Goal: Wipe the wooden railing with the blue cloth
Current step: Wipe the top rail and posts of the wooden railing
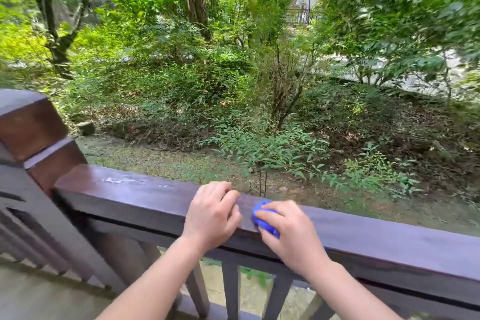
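Note:
A dark brown wooden railing [135, 195] runs from the left post down to the right edge of the head view. My right hand [293, 234] presses a bunched blue cloth [262, 217] onto the top of the rail near its middle; only the cloth's left part shows past my fingers. Just left of it, my left hand [211, 213] rests on the rail with its fingers curled and nothing in it. A pale wet-looking smear [122, 179] lies on the rail top further left.
A thick square wooden post [31, 132] stands at the rail's left end. Balusters [231, 291] run below the rail. Beyond it the ground drops to a garden of shrubs [272, 145] and trees. Floorboards [39, 299] lie at the lower left.

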Tool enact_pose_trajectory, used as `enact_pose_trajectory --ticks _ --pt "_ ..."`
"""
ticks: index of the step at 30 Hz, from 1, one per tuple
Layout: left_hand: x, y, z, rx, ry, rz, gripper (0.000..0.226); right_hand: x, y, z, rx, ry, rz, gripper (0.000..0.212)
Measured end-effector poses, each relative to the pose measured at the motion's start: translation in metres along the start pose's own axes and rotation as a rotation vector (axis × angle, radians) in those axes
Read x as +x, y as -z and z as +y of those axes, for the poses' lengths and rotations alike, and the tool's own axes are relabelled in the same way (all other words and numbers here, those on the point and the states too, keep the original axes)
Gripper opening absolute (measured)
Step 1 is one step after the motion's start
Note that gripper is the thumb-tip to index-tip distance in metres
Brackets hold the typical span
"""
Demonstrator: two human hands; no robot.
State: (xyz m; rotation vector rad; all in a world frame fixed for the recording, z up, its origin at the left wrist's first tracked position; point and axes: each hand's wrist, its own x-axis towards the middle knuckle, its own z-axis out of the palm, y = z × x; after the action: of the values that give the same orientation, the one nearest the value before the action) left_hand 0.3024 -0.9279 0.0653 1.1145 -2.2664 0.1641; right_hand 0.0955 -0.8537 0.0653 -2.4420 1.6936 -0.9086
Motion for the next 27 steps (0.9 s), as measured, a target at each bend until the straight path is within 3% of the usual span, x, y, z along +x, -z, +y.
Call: enact_pose_trajectory --ticks 5,9,13,17,22,25,27 --pt "-0.002 0.011 -0.048 0.100 0.099 -0.082 0.030 0.019 -0.002 -0.002 -0.019 -0.223 0.123 0.023" --pt "-0.003 0.009 -0.048 0.094 0.058 -0.117 0.027 0.012 -0.020 -0.025 -0.008 0.043 0.007 0.028" --pt "-0.002 0.013 -0.049 0.094 0.062 -0.137 0.029 0.047 -0.012 -0.014 -0.075 -0.255 0.108 0.022" --pt "-0.002 0.015 -0.048 0.083 0.067 -0.144 0.028 0.033 -0.031 -0.039 -0.026 0.054 0.015 0.026" --pt "-0.003 0.017 -0.047 0.078 0.068 -0.153 0.029 0.062 -0.028 -0.030 -0.061 -0.203 0.081 0.023" --pt "-0.005 0.018 -0.049 0.055 0.059 -0.145 0.030 0.048 -0.044 -0.050 -0.013 0.081 -0.012 0.027" --pt "-0.005 0.017 -0.050 0.039 0.056 -0.137 0.032 0.058 -0.040 -0.040 0.005 0.036 -0.009 0.028"
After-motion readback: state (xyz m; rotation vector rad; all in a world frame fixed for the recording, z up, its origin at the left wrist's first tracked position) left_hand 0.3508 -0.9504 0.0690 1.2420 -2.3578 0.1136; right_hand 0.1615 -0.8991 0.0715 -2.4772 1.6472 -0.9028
